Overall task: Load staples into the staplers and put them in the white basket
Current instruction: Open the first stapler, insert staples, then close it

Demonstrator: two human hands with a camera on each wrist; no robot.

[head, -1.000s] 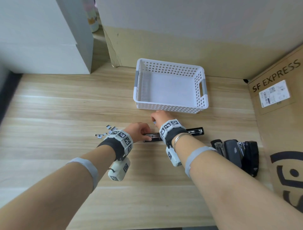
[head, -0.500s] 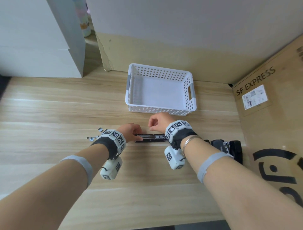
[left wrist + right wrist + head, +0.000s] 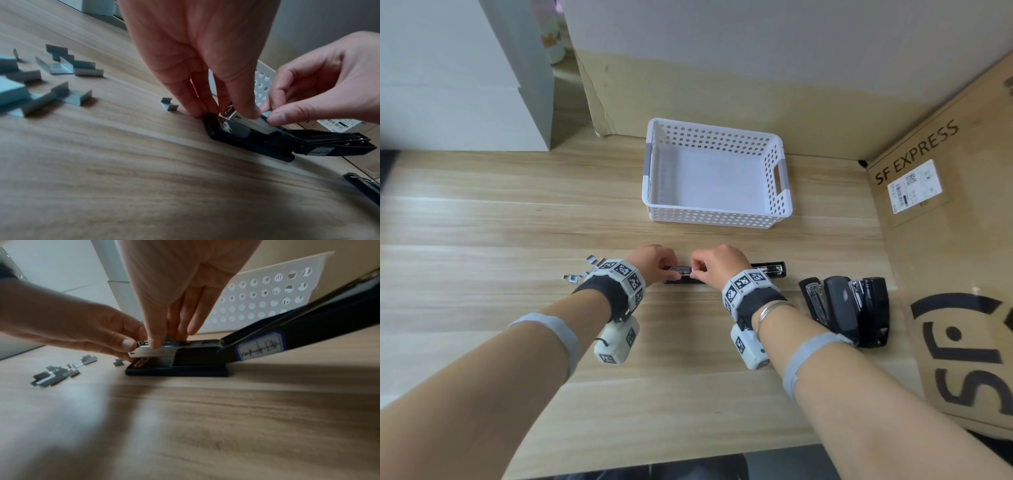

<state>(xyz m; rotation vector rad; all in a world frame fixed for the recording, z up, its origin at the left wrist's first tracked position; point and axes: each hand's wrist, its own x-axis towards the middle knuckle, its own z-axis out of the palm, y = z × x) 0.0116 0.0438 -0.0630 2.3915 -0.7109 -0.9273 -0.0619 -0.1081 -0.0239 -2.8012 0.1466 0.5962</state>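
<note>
A black stapler (image 3: pixel 770 269) lies on the wooden table, its lid (image 3: pixel 308 331) swung back to the right and its metal magazine (image 3: pixel 164 349) bare. My left hand (image 3: pixel 669 269) pinches the magazine's front end (image 3: pixel 232 116). My right hand (image 3: pixel 693 272) is right beside it and pinches a short grey staple strip (image 3: pixel 265 115) down onto the magazine; the thumb (image 3: pixel 153 344) presses on the magazine's side. The white basket (image 3: pixel 779 205) stands behind the stapler with nothing in it.
Several loose staple strips (image 3: pixel 582 272) lie left of my left hand, also seen in the left wrist view as staple strips (image 3: pixel 63 68). A pile of black staplers (image 3: pixel 846 308) sits to the right, by a cardboard box (image 3: pixel 945 240). A white cabinet (image 3: pixel 465 85) stands at far left.
My right hand has come down from above the stapler onto the magazine, close against my left hand. The left hand has kept its hold on the stapler's front end.
</note>
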